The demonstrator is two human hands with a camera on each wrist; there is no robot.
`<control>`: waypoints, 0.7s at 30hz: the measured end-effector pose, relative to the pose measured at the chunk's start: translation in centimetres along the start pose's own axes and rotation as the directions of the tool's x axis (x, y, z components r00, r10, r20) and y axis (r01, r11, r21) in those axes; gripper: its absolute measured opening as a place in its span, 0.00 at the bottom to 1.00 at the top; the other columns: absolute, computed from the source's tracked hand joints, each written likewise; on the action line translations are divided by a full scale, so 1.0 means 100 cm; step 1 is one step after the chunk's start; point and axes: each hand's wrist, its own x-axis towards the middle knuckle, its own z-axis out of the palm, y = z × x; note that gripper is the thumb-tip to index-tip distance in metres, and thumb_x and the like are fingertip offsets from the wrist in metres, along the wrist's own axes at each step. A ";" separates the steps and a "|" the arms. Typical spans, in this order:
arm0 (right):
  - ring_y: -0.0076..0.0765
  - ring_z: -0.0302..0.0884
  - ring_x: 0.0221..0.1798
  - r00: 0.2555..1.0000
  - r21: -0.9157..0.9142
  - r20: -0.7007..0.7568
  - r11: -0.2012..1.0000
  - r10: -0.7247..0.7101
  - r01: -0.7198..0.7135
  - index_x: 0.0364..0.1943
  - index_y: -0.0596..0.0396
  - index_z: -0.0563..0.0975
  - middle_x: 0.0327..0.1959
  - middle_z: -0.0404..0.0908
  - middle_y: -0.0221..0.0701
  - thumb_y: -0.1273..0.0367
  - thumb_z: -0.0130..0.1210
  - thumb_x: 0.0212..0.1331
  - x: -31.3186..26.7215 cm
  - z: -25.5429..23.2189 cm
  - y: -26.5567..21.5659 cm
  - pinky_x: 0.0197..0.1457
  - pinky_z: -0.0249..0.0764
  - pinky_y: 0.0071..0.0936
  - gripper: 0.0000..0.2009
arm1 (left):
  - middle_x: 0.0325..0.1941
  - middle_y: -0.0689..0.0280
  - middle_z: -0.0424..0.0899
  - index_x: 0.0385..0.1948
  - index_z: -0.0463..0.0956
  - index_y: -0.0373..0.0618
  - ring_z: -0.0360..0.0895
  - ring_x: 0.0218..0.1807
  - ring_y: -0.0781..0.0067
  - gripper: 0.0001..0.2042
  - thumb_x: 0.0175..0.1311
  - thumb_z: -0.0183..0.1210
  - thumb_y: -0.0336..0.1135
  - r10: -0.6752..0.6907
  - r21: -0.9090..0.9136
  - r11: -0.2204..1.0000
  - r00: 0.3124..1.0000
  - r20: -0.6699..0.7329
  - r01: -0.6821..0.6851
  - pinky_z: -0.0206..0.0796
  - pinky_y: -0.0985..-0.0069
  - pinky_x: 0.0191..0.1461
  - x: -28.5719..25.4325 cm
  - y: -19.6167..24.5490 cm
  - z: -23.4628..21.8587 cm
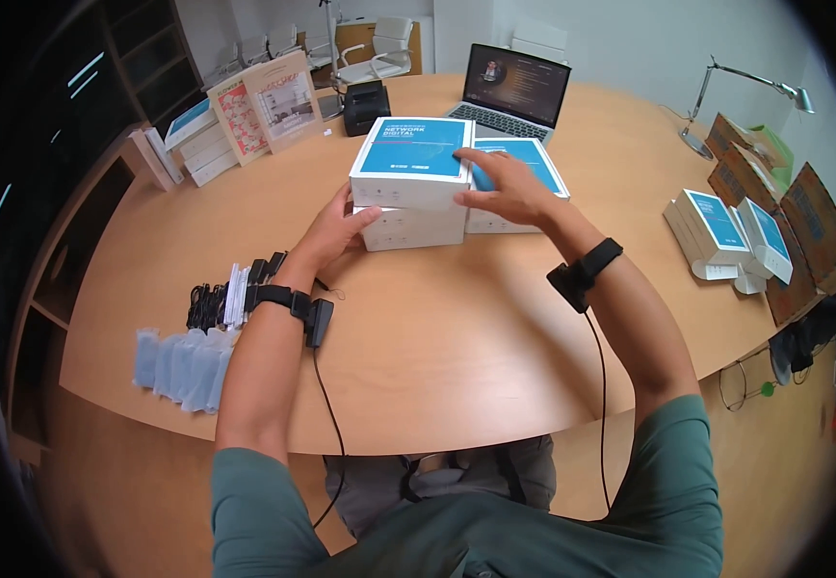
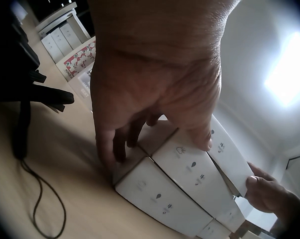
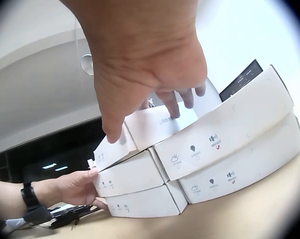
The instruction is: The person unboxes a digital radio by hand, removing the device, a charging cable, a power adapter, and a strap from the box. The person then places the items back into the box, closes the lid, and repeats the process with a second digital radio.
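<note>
White boxes with blue lids stand in two adjoining stacks. On the left stack, the top box (image 1: 412,149) sits slightly tilted over the middle box (image 3: 132,175), with a narrow gap between them. My right hand (image 1: 509,188) grips this top box at its right end, thumb on the front face and fingers over the lid. At the left end my left hand (image 1: 333,233) holds the stacked boxes, its thumb on the front and its fingers around the side. The right stack (image 3: 234,172) has two boxes and touches the left one.
Behind the stacks is an open laptop (image 1: 514,89). Books (image 1: 281,101) stand at the back left. Cables (image 1: 208,306) and pale pouches (image 1: 182,368) lie at the left. More boxes (image 1: 717,223), a cardboard carton (image 1: 813,236) and a lamp (image 1: 695,143) are on the right.
</note>
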 end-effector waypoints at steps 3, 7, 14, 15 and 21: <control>0.66 0.71 0.78 1.000 0.133 -0.001 0.991 -0.006 0.006 0.81 0.49 0.70 0.73 0.81 0.52 0.49 0.67 0.67 0.014 0.009 0.011 0.80 0.71 0.52 0.40 | 0.75 0.59 0.76 0.84 0.60 0.53 0.79 0.70 0.62 0.41 0.76 0.69 0.57 -0.037 0.026 0.999 0.999 -0.011 0.037 0.85 0.60 0.58 0.005 -0.013 -0.007; 0.61 0.74 0.77 0.990 0.025 -0.126 0.997 -0.065 0.068 0.82 0.53 0.69 0.76 0.78 0.52 0.60 0.63 0.69 -0.002 0.002 0.009 0.81 0.71 0.48 0.37 | 0.67 0.62 0.83 0.81 0.64 0.48 0.84 0.54 0.72 0.36 0.76 0.70 0.46 -0.041 -0.046 0.998 0.999 0.010 0.041 0.82 0.69 0.51 0.003 -0.022 -0.009; 0.53 0.82 0.73 0.745 0.016 -0.621 0.954 0.245 -0.301 0.68 0.53 0.82 0.69 0.85 0.46 0.61 0.70 0.68 -0.155 -0.090 0.117 0.78 0.76 0.45 0.26 | 0.32 0.56 0.90 0.55 0.85 0.35 0.89 0.36 0.64 0.17 0.69 0.71 0.35 0.021 0.630 0.774 0.997 0.070 -0.060 0.79 0.66 0.43 -0.118 0.065 0.013; 0.54 0.81 0.73 0.689 -0.063 -0.675 0.908 0.266 -0.413 0.68 0.53 0.82 0.69 0.86 0.46 0.59 0.70 0.68 -0.187 -0.111 0.154 0.78 0.75 0.46 0.26 | 0.33 0.56 0.90 0.55 0.85 0.37 0.90 0.36 0.62 0.18 0.68 0.71 0.35 0.006 0.626 0.772 0.986 0.168 -0.112 0.80 0.66 0.44 -0.135 0.079 0.025; 0.66 0.77 0.73 0.482 -0.286 -0.819 0.507 0.312 -0.814 0.72 0.58 0.77 0.67 0.83 0.58 0.48 0.72 0.63 -0.362 -0.174 0.301 0.79 0.72 0.51 0.39 | 0.37 0.55 0.90 0.58 0.84 0.40 0.89 0.38 0.55 0.22 0.65 0.75 0.39 -0.144 0.583 0.793 0.874 0.463 -0.178 0.80 0.64 0.44 -0.183 0.099 0.092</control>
